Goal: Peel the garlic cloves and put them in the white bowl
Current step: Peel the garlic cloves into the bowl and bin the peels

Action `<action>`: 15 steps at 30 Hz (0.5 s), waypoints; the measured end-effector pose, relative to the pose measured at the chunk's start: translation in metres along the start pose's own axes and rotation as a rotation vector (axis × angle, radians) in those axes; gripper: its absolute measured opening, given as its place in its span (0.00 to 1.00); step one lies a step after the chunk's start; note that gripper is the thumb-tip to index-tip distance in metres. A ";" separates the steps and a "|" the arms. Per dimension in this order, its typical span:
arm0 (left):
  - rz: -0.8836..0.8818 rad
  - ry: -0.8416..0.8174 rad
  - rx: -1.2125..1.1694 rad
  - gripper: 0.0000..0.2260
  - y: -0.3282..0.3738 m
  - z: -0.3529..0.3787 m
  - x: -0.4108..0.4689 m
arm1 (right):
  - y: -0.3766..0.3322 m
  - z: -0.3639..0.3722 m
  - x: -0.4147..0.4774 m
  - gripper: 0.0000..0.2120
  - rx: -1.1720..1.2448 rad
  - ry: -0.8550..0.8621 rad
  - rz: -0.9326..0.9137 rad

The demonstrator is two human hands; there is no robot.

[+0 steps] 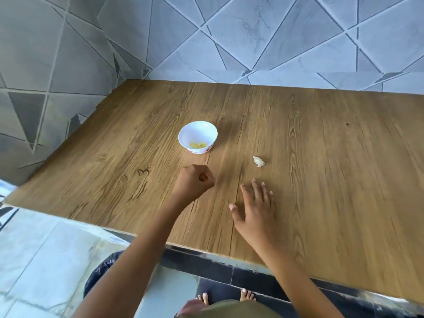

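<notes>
A small white bowl (197,137) with a scalloped rim stands on the wooden table, with pale yellow peeled cloves in its bottom. To its right lies one unpeeled garlic clove (258,161) in papery white skin. My left hand (195,181) hovers just in front of the bowl, curled into a fist; whether anything is inside it is hidden. My right hand (254,207) is spread flat with straight fingers over the table, a little in front of and left of the clove, not touching it.
The wooden table (321,180) meets tiled walls at the back and left. Its front edge runs diagonally from left to lower right. A tiny dark speck (347,124) lies far right. My bare feet and floor tiles show below the edge.
</notes>
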State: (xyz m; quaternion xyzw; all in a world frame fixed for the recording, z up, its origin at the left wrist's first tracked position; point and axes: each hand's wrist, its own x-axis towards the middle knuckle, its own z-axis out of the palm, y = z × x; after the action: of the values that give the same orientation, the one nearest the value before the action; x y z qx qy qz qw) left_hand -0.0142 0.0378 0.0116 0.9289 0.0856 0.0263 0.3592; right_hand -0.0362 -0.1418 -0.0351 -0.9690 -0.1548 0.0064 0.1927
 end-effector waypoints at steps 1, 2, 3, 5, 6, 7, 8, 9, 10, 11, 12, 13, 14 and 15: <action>-0.009 -0.024 -0.046 0.04 -0.003 -0.003 -0.005 | -0.005 0.003 -0.002 0.28 0.014 0.009 -0.013; -0.013 -0.049 -0.080 0.05 -0.006 -0.006 -0.011 | -0.010 0.005 -0.004 0.28 0.020 0.018 -0.021; -0.005 -0.069 -0.097 0.05 -0.009 -0.008 -0.015 | -0.013 0.007 -0.004 0.28 0.017 0.023 -0.025; 0.030 -0.091 -0.082 0.04 -0.014 -0.008 -0.022 | -0.016 0.011 -0.006 0.28 -0.003 0.021 -0.026; 0.055 -0.094 -0.046 0.02 -0.017 -0.008 -0.024 | -0.018 0.014 -0.007 0.29 -0.010 0.020 -0.022; 0.094 -0.090 0.015 0.01 -0.019 -0.010 -0.026 | -0.022 0.015 -0.009 0.29 -0.015 0.023 -0.013; 0.136 -0.075 0.093 0.02 -0.021 -0.010 -0.026 | -0.024 0.016 -0.010 0.29 -0.020 0.026 -0.008; 0.179 -0.060 0.180 0.03 -0.021 -0.010 -0.027 | -0.026 0.016 -0.011 0.29 -0.032 0.029 -0.008; 0.222 -0.054 0.276 0.04 -0.022 -0.010 -0.028 | -0.029 0.017 -0.012 0.29 -0.055 0.031 -0.005; 0.271 -0.051 0.378 0.05 -0.022 -0.009 -0.029 | -0.030 0.018 -0.013 0.28 -0.078 0.031 -0.005; 0.334 -0.055 0.481 0.05 -0.024 -0.008 -0.031 | -0.031 0.019 -0.013 0.28 -0.095 0.032 -0.002; 0.404 -0.059 0.570 0.06 -0.026 -0.006 -0.033 | -0.033 0.019 -0.014 0.28 -0.101 0.033 -0.001; 0.471 -0.067 0.631 0.07 -0.028 -0.004 -0.035 | -0.034 0.019 -0.015 0.28 -0.101 0.037 -0.002; 0.529 -0.078 0.657 0.08 -0.030 -0.003 -0.035 | -0.036 0.020 -0.015 0.28 -0.105 0.044 0.002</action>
State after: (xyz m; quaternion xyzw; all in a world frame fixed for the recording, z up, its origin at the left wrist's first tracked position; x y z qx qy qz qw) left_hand -0.0536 0.0559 -0.0058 0.9843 -0.1657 0.0539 0.0276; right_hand -0.0626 -0.1074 -0.0404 -0.9778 -0.1497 -0.0230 0.1448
